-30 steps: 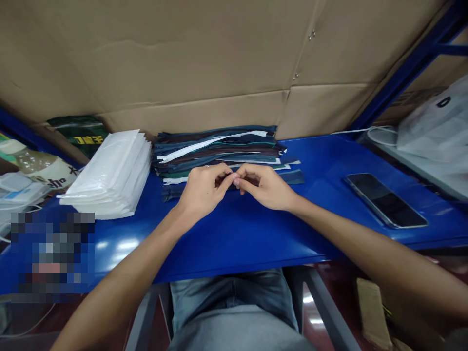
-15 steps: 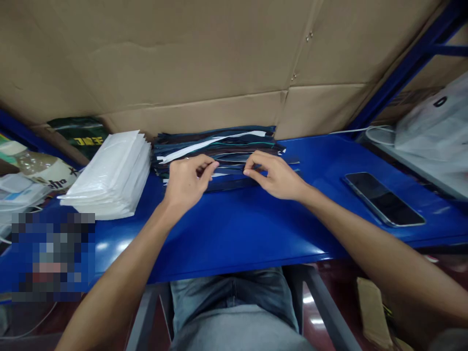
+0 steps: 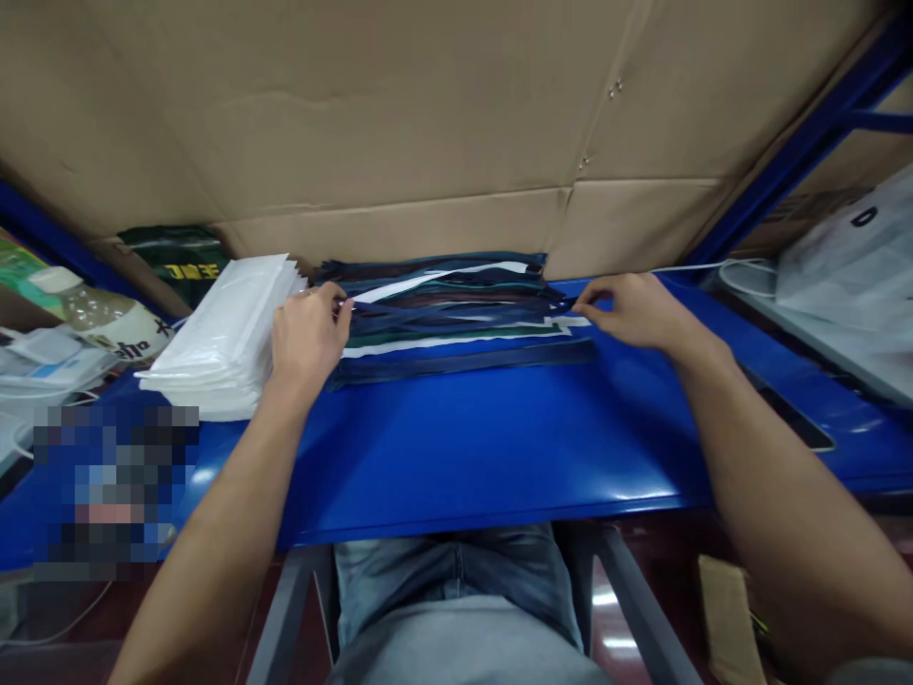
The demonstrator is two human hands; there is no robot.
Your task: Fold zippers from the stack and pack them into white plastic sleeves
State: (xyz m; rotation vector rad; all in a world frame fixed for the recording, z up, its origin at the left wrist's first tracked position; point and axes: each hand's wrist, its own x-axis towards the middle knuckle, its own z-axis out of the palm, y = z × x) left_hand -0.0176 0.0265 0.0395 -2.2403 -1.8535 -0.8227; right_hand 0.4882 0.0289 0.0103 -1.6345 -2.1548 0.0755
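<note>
We see the zipper stack [image 3: 456, 304] lying against the cardboard wall [image 3: 428, 124] at the back of the blue bench [image 3: 463, 447], whose front half is bare. Our left hand [image 3: 308, 333] pinches a dark zipper's [image 3: 456, 306] left end, our right hand [image 3: 631, 309] its right end, beside white packets [image 3: 221, 347].

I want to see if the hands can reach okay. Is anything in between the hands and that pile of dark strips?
No. The left hand pinches the left end of a dark strip on the pile, and the right hand pinches its right end. The white packets lie beside the left hand, not in between.
</note>
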